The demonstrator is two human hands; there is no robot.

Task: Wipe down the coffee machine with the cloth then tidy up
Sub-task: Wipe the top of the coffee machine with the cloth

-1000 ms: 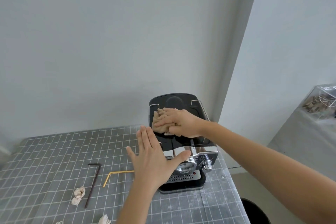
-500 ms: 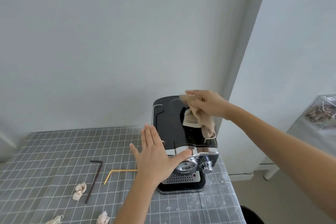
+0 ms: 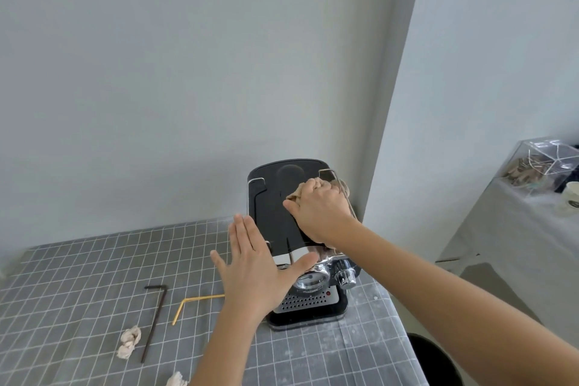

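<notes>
Over on the left of the grid-pattern tablecloth (image 3: 78,266) there's a crumpled paper wad (image 3: 128,343), a dark hex key (image 3: 153,320) and a bent yellow straw (image 3: 191,304) — all lying loose, well apart from the machine. Next comes the left hand (image 3: 257,276), fingers flat and spread, palm against the left side of the coffee machine (image 3: 279,219) with the thumb hooked across its chrome front (holding nothing). The machine sits at the table's right edge, close to the wall. On its black top the right hand (image 3: 322,213) is bunched around the beige cloth (image 3: 343,186) — pressing it down near the right rail. Far right, a clear box (image 3: 539,160) sits on another table.
</notes>
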